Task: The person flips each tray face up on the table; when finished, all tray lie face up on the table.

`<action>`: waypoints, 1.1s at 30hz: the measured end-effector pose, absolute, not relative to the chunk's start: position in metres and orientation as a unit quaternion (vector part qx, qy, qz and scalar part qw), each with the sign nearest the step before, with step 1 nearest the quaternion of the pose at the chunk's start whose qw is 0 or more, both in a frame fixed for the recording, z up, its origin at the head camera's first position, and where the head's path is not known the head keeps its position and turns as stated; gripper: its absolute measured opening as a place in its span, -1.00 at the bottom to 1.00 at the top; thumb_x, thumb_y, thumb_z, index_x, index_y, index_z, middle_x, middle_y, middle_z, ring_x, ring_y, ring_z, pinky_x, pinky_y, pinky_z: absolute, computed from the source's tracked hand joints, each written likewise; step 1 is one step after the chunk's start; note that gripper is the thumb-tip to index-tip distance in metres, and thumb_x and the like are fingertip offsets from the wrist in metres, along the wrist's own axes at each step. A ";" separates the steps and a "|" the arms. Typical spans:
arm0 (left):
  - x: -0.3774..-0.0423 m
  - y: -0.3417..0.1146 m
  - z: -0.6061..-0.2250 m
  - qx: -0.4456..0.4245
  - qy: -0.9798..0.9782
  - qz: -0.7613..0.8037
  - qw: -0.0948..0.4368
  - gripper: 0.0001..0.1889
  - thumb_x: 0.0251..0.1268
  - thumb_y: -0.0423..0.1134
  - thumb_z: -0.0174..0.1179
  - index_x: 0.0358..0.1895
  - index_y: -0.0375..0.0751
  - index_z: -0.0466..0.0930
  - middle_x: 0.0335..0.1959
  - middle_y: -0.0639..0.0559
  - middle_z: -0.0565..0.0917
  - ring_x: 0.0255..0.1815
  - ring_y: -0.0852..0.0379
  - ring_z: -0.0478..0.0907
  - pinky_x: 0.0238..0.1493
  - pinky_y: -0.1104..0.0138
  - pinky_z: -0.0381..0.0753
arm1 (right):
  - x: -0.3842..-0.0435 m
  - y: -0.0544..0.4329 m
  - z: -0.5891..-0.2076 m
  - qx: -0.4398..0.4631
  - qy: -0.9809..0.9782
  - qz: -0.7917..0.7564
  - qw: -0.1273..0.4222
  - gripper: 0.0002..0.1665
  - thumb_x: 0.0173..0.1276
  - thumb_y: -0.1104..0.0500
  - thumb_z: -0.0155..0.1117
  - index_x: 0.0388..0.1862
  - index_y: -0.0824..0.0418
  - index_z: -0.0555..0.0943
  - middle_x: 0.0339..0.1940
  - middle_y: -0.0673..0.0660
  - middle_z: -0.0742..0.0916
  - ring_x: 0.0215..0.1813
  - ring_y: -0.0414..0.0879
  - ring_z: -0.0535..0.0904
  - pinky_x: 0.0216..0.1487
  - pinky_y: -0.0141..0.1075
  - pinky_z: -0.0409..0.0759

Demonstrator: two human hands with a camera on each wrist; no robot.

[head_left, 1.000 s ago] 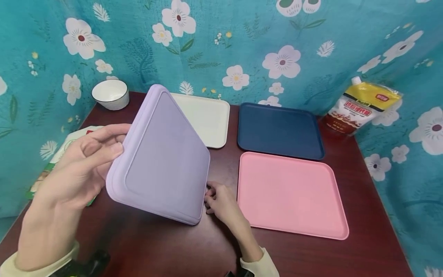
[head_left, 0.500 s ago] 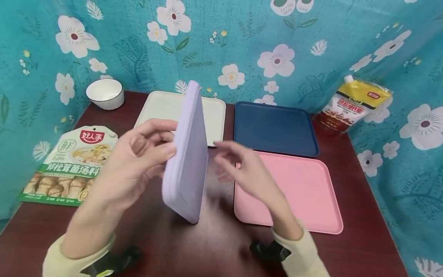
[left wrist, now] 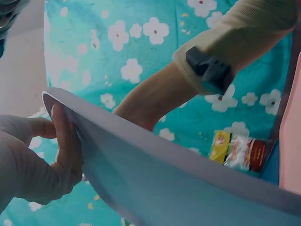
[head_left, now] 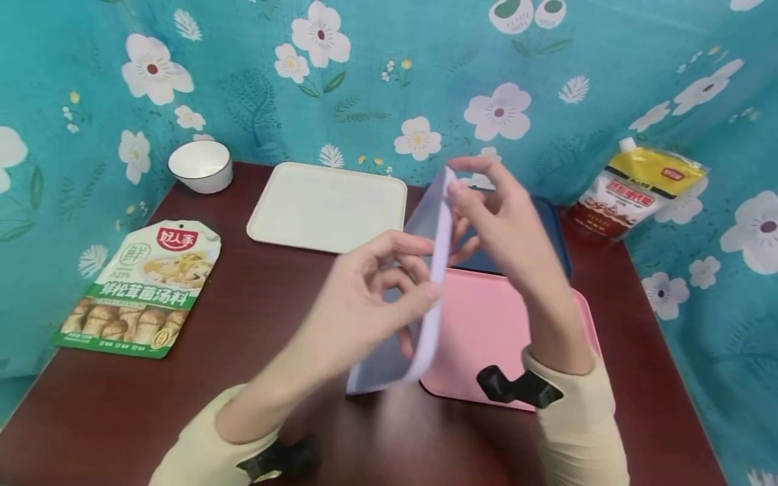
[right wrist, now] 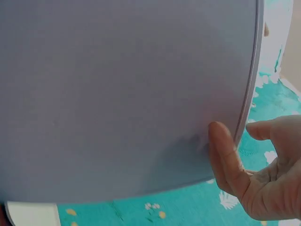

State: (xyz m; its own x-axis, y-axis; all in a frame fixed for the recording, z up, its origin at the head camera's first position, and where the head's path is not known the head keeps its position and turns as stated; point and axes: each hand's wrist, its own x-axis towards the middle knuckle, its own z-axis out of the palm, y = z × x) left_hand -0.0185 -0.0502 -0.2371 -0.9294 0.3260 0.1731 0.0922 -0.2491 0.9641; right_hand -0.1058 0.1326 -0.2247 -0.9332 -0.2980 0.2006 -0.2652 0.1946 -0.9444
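Note:
A lavender tray (head_left: pixel 430 337) stands on its edge, tilted, in the middle of the head view. My left hand (head_left: pixel 377 290) grips its near side, the thumb outside the rim and fingers inside the tray. At the upper end of the same side, my right hand (head_left: pixel 498 209) holds the rim between thumb and fingers. In the left wrist view the left hand (left wrist: pixel 42 160) has its fingers behind the tray's rim (left wrist: pixel 164 157). The right wrist view has the tray's broad flat face (right wrist: pixel 117 94), with the right hand (right wrist: pixel 258 174) at its corner.
A cream tray (head_left: pixel 328 206) lies at the back, a navy tray (head_left: pixel 550 229) right of it and a pink tray (head_left: pixel 486 331) in front. A white bowl (head_left: pixel 200 165) and a mushroom-pictured packet (head_left: pixel 142 290) are left. A yellow-topped spouted pouch (head_left: pixel 632 192) leans at back right.
The lavender tray has moved right and turned, its rim now facing me. The right hand let go of its lower side, then took its upper corner; the left hand kept its grip.

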 end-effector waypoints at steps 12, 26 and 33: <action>-0.015 -0.019 -0.249 0.174 0.628 0.750 0.116 -0.64 0.24 -0.44 0.24 0.10 -0.32 0.47 -0.31 -0.04 0.54 -0.42 0.19 0.52 -0.52 0.21 0.64 | -0.105 0.157 -0.220 -0.122 0.854 -0.504 0.046 -0.56 0.48 0.05 0.06 0.20 0.20 0.26 -0.71 0.23 0.57 -0.76 0.18 0.55 -0.57 -0.10 0.64; -0.058 -0.105 -0.350 0.108 0.877 0.468 0.030 -0.66 0.29 -0.15 0.26 0.05 -0.26 0.63 -0.22 0.02 0.64 -0.25 0.10 0.51 -0.24 0.29 0.52 | -0.091 0.211 -0.301 -0.100 0.789 -0.606 0.020 -0.79 0.47 0.32 -0.03 -0.04 0.11 0.21 -0.77 0.14 0.48 -0.84 -0.03 0.46 -0.81 -0.24 0.51; -0.042 -0.169 -0.404 0.023 0.909 0.400 0.112 -0.42 0.35 -0.08 0.19 0.23 -0.51 0.39 -0.11 -0.17 0.54 -0.18 0.01 0.48 -0.12 0.17 0.48 | -0.083 0.222 -0.333 -0.097 0.757 -0.646 0.028 -0.77 0.49 0.37 -0.08 -0.06 0.10 0.17 -0.65 0.04 0.56 -0.79 -0.10 0.53 -0.72 -0.29 0.55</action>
State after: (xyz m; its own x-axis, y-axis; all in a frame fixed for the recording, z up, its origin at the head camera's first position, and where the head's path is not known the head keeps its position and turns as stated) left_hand -0.0421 -0.1689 -0.4038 -0.9739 0.1313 -0.1849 -0.0477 0.6785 0.7330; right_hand -0.0827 0.2219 -0.3331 -0.9795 -0.1831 0.0835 -0.1111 0.1463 -0.9830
